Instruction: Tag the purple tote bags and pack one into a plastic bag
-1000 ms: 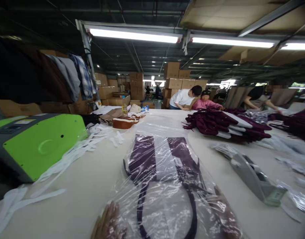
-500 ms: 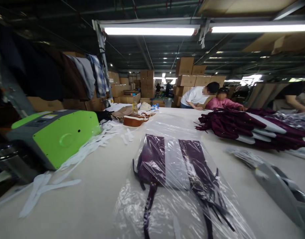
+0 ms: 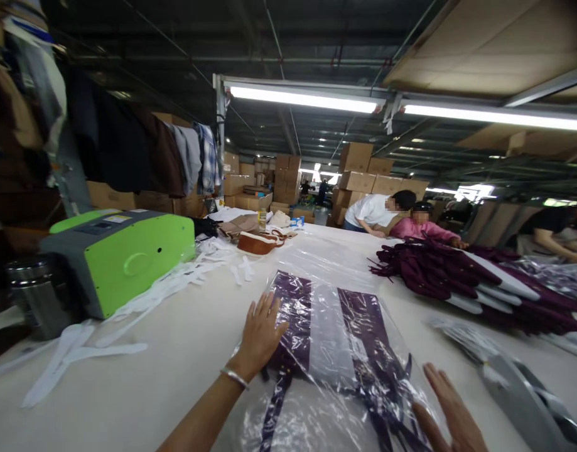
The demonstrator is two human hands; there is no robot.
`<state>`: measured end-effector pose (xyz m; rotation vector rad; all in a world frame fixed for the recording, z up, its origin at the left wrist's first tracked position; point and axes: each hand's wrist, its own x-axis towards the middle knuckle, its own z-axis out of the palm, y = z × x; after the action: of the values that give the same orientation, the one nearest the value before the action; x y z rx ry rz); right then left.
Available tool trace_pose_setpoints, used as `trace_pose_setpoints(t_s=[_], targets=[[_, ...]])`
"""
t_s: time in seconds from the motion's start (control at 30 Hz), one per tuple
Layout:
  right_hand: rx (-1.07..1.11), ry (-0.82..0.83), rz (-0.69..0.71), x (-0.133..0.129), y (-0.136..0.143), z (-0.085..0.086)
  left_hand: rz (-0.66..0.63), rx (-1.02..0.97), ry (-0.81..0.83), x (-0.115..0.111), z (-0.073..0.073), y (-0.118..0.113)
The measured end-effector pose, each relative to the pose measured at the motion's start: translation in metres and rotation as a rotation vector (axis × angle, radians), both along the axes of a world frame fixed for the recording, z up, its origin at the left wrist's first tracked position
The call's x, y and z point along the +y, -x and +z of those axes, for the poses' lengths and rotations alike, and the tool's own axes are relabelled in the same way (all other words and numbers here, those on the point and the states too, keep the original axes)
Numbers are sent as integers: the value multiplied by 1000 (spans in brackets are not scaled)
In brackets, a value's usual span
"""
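A folded dark purple item (image 3: 292, 326) with long straps lies flat on the table inside a clear plastic bag (image 3: 311, 417). A pale grey strip (image 3: 333, 333) runs down its middle. My left hand (image 3: 260, 333) rests palm down on the left side of the plastic, fingers spread, a metal bangle on the wrist. At the lower right, beside the plastic's right edge, is my right hand (image 3: 451, 408) with its fingers extended and thumb apart. Part of it is cut off by the frame edge. Whether that hand touches the plastic I cannot tell.
A green and grey machine (image 3: 142, 260) and a steel flask (image 3: 38, 298) stand left, near white strips (image 3: 76, 358). A pile of purple pieces (image 3: 439, 276) lies right, behind a grey tape dispenser-like tool (image 3: 523, 389). Across the table are a brown item (image 3: 260, 242) and two people (image 3: 370, 210).
Both my hands have come into view, the left one onto the plastic bag, the right one beside it. The view has tilted, so the background sits lower.
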<state>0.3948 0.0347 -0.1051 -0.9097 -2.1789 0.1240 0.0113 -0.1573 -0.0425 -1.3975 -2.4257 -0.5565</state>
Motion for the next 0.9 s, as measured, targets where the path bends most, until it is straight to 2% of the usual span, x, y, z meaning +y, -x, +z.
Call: trace_pose_setpoints(t_s=[0.07,0.13,0.2,0.27,0.33,0.4,0.53,0.63,0.8,0.9], targets=[[-101,-20,8,14,39,-4,0,-37,67,22,-24,0],[-183,-8,-10,28,66,-20,-6,-59,125,31,-51,1],[-255,37,3,40,78,-43,-18,-57,157,33,-72,4],[-308,83,44,49,78,-66,-29,-51,162,32,-83,6],[-315,99,77,53,73,-82,-34,-59,171,32,-85,7],[-295,95,90,53,70,-88,-35,-66,187,33,-83,7],[-269,116,91,47,71,-82,-26,-68,172,33,-80,6],[-244,129,67,45,73,-80,-36,-33,131,31,-84,5],[-195,127,-30,40,76,-82,-83,156,-17,28,-95,11],[-234,141,-19,35,75,-79,-129,287,-122,27,-96,16]])
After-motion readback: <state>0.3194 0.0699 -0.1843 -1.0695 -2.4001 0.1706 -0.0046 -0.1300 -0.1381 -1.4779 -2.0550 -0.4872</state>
